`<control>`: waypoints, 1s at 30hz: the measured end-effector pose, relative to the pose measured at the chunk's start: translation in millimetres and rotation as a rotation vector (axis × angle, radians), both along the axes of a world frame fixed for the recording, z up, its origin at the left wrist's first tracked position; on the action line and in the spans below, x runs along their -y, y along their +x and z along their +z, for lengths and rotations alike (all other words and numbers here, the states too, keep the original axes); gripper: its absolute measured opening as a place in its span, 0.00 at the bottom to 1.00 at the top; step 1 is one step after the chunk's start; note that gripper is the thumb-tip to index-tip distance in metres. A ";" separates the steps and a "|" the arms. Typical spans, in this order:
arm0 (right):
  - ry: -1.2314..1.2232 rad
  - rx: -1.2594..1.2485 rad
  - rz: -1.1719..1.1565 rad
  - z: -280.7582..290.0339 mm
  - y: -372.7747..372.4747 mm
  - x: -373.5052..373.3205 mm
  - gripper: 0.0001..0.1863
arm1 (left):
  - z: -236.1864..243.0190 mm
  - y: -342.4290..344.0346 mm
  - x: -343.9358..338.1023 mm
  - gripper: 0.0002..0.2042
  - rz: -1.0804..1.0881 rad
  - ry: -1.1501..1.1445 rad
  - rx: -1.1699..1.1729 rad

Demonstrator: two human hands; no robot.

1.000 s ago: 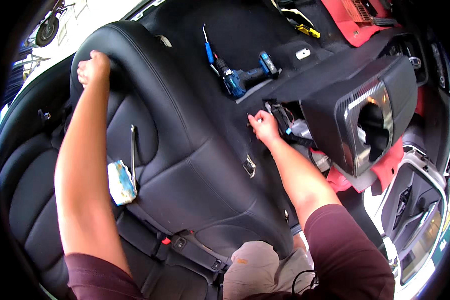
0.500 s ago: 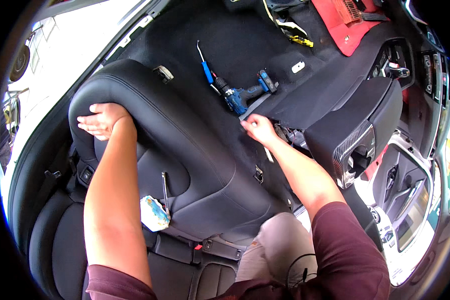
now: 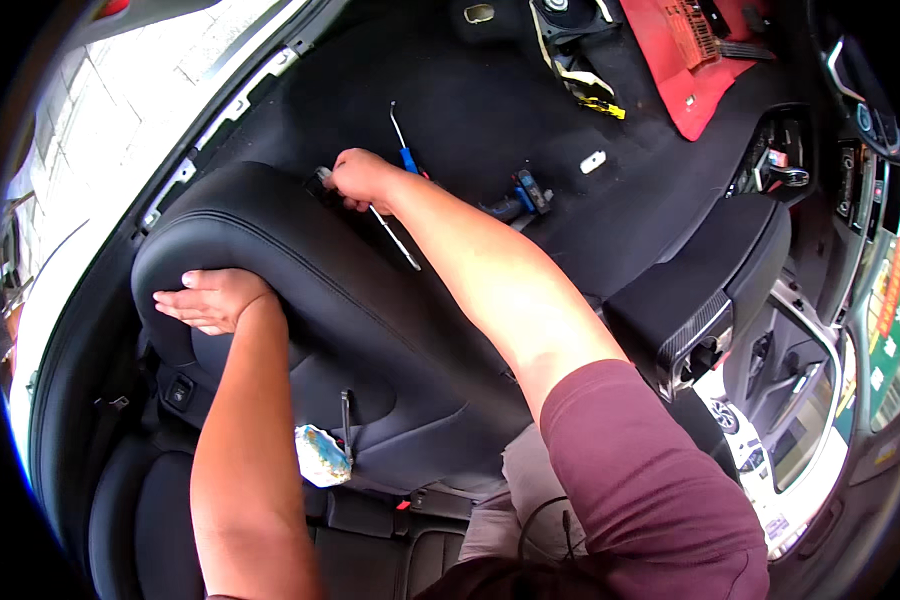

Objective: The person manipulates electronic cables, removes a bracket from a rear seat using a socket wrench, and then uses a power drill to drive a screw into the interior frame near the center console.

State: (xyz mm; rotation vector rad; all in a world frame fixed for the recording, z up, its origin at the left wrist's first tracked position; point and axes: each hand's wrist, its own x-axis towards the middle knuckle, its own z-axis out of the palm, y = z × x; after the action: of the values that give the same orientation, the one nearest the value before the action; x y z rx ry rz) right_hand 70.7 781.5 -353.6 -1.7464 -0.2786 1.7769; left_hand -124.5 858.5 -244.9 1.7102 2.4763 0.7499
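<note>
My left hand (image 3: pixel 220 300) lies flat on the black leather car seat (image 3: pixel 270 245), fingers stretched out and holding nothing. My right hand (image 3: pixel 363 182) is closed at the seat's far edge, next to a dark bracket (image 3: pixel 318 184) on the carpet. From under its fingers sticks a thin silver rod-like tool (image 3: pixel 398 240); the grip hides its other end, so its kind cannot be told. Behind that hand lies a hooked pick with a blue handle (image 3: pixel 407 157). A blue cordless drill (image 3: pixel 530 193) is partly covered by my right forearm.
On the seat lie a ratchet wrench (image 3: pixel 346 425) and a white and blue crumpled bundle (image 3: pixel 322 457). The centre console (image 3: pixel 700 270) stands at the right. Farther off are a white oblong piece (image 3: pixel 592 162), yellow-tipped wiring (image 3: pixel 600 105) and a red mat (image 3: pixel 670 75). A door sill (image 3: pixel 225 120) borders the left.
My right hand has moved left and away, from beside the console to the bracket at the seat's far edge, carrying the silver tool. My left hand stays on the seat. The view has shifted slightly.
</note>
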 end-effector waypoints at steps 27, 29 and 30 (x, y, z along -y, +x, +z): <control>-0.038 0.555 0.083 46.6 -7.6 -6.2 0.23 | -11.7 -7.9 -3.0 0.34 -0.047 0.046 -0.065; 0.028 0.611 0.081 37.2 -8.1 -3.4 0.21 | -15.3 -10.0 -3.9 0.33 -0.049 0.091 -0.070; 0.040 0.604 0.058 36.4 -15.0 1.2 0.19 | -11.2 -12.0 -3.6 0.32 -0.060 0.126 -0.105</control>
State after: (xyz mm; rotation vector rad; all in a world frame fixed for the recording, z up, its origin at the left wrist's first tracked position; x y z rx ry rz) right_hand 55.7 780.2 -317.2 -2.2282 -0.6114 1.2256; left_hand -136.6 862.0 -256.1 1.9042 2.4811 0.8477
